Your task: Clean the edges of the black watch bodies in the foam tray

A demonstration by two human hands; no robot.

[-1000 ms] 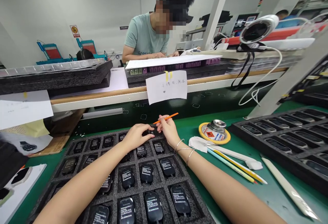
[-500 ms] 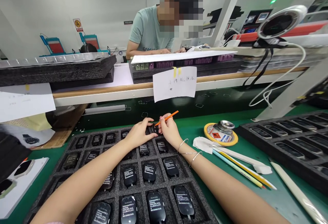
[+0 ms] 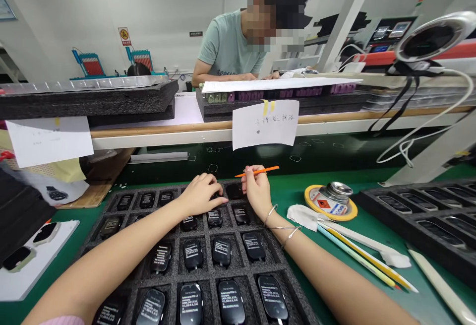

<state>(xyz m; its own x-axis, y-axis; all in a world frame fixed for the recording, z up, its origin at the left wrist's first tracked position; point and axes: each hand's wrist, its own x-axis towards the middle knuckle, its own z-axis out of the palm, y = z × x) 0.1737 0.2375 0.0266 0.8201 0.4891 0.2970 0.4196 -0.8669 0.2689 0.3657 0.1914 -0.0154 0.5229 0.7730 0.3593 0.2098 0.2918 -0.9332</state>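
Note:
A black foam tray (image 3: 174,278) lies in front of me, its compartments holding black smartwatches (image 3: 191,302) with lit white text on their screens. My left hand (image 3: 203,193) reaches over the back row, fingers and thumb curled around a dark smartwatch (image 3: 216,195) that they partly hide. Pinched in my right hand (image 3: 256,188) is a thin orange stick (image 3: 268,169), roughly level above the tray's back right corner. Just left of that hand, another dark smartwatch (image 3: 234,191) sits in the corner compartment, its screen unlit.
To the right stand a metal-topped dispenser bottle (image 3: 340,189) within a yellow tape roll (image 3: 310,201), several pens (image 3: 366,253) and a second foam tray (image 3: 420,221). A white board with watch cases (image 3: 55,265) lies left. Behind the shelf (image 3: 208,132), a co-worker (image 3: 234,42) leans over.
My right hand has drawn away to the right with the orange stick, which has turned nearly level. My left hand has shifted left off the corner smartwatch. The camera view has swung slightly left.

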